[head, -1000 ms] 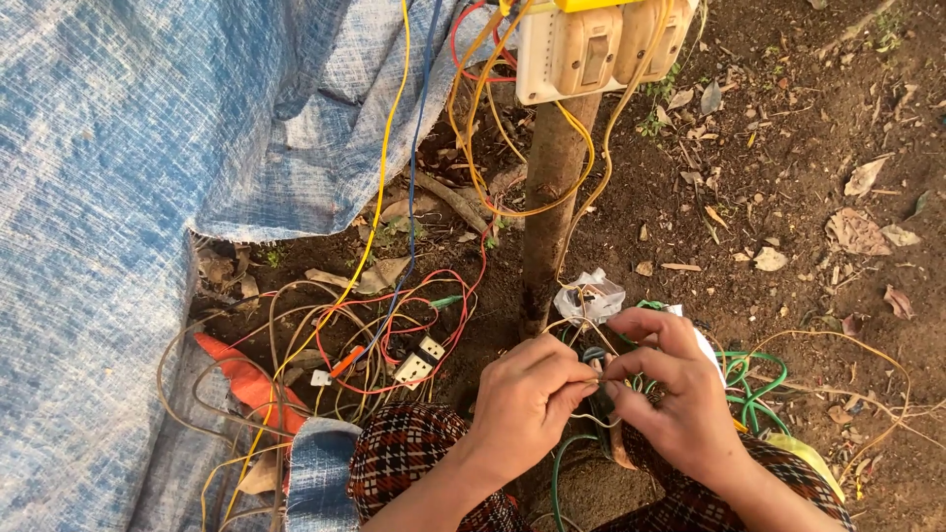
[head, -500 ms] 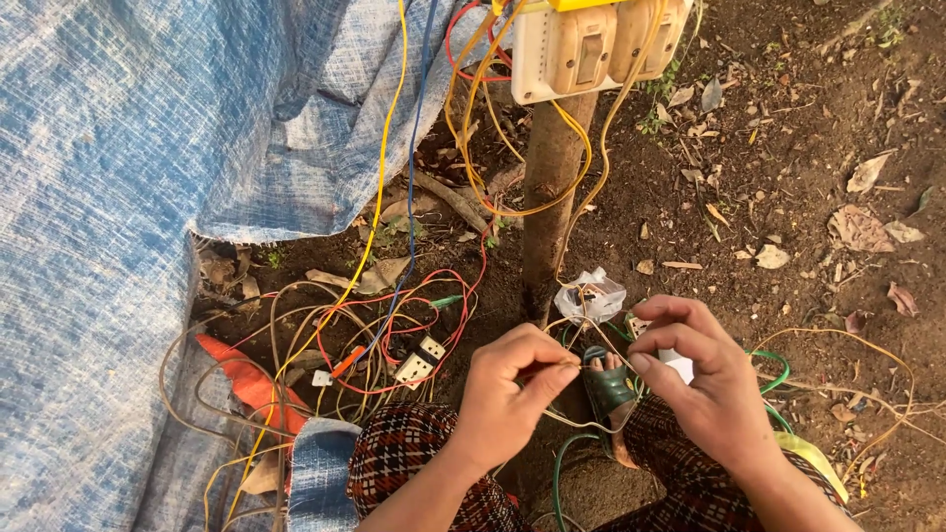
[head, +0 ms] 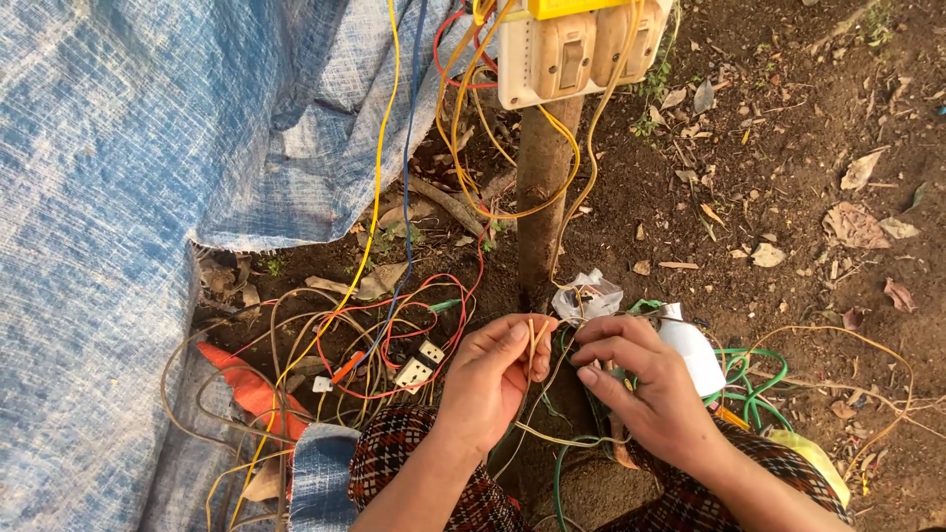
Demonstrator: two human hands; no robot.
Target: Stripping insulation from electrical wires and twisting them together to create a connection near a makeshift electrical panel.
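My left hand [head: 491, 379] pinches a thin yellow wire [head: 533, 343], its two bare ends sticking up between thumb and fingers. Beside it, my right hand [head: 645, 379] has its fingertips on the same wire bundle, and a white bulb-like object [head: 693, 347] shows just behind its knuckles. Both hands hover above dirt ground in front of a wooden post [head: 541, 187]. On the post sits a cream switch box [head: 576, 49] with yellow wires looping down from it.
A blue tarp [head: 128, 197] covers the left side. Red, yellow and brown wires tangle on the ground with a white socket [head: 419, 365] and an orange-handled tool [head: 347, 366]. A clear plastic bag [head: 588, 294] lies by the post, green wire [head: 754, 379] coils right.
Both hands have shifted slightly and spread apart; the left hand now holds the yellow wire ends upright, and the white object shows more behind the right hand.
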